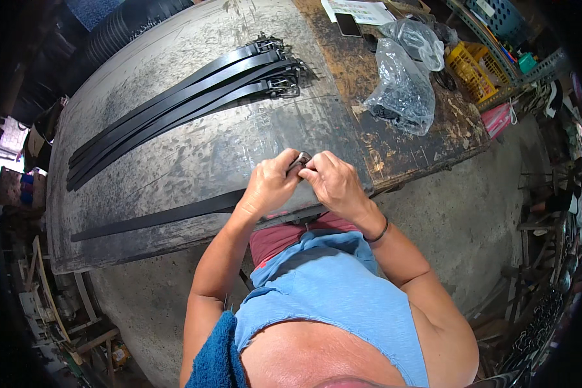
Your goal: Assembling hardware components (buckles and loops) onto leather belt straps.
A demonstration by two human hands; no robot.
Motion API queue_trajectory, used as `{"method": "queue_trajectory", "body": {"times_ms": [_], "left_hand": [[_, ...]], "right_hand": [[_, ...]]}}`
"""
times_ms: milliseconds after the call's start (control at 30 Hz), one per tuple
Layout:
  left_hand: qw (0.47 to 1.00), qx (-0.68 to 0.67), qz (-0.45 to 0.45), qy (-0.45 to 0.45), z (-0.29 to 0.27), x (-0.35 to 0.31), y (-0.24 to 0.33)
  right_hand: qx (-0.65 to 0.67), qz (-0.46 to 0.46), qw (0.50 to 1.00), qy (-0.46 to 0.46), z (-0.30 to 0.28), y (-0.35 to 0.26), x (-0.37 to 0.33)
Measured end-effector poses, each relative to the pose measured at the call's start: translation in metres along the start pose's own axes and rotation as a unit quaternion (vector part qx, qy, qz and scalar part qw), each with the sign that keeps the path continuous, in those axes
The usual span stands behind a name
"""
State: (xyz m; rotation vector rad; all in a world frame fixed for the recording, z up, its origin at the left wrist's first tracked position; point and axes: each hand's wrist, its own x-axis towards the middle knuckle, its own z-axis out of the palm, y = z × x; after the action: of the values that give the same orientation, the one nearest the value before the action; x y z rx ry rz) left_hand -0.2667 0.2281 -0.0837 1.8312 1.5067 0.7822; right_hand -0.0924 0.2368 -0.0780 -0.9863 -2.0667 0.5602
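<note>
A black belt (pixel 155 219) lies along the near edge of the worktable (pixel 194 145), its buckle end raised between my two hands. My left hand (pixel 273 179) is closed round the strap near the metal buckle (pixel 302 158). Close against it, my right hand (pixel 333 181) pinches at the buckle with bent fingers; the fingers cover most of that end, so its details are hidden. Farther back, several black belts (pixel 187 97) lie side by side in a stack, their buckles (pixel 283 84) together at the right end.
Right of the belts, a clear plastic bag (pixel 404 87) with dark contents lies on a brown board (pixel 375 152). Behind it are a phone (pixel 348 25) and a printed sheet (pixel 372 11). A yellow basket (pixel 473 72) stands at the far right. Black rolled material (pixel 119 29) sits beyond the table's far left.
</note>
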Motion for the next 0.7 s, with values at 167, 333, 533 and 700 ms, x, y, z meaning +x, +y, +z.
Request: {"method": "queue_trajectory", "body": {"times_ms": [167, 333, 533, 700], "left_hand": [[0.995, -0.048, 0.088, -0.018, -0.005, -0.012, 0.014], [0.987, -0.083, 0.116, -0.074, -0.017, -0.019, 0.033], [0.97, -0.181, 0.136, -0.094, -0.008, -0.024, 0.015], [0.972, -0.23, 0.009, -0.047, 0.003, -0.023, 0.03]], "right_hand": [[0.079, -0.018, 0.997, 0.005, -0.005, 0.001, -0.015], [0.31, 0.161, 0.937, 0.007, 0.0, 0.022, -0.035], [0.554, 0.347, 0.757, -0.02, 0.013, 0.017, -0.028], [0.473, 0.218, 0.853, 0.022, 0.008, 0.021, -0.022]]}}
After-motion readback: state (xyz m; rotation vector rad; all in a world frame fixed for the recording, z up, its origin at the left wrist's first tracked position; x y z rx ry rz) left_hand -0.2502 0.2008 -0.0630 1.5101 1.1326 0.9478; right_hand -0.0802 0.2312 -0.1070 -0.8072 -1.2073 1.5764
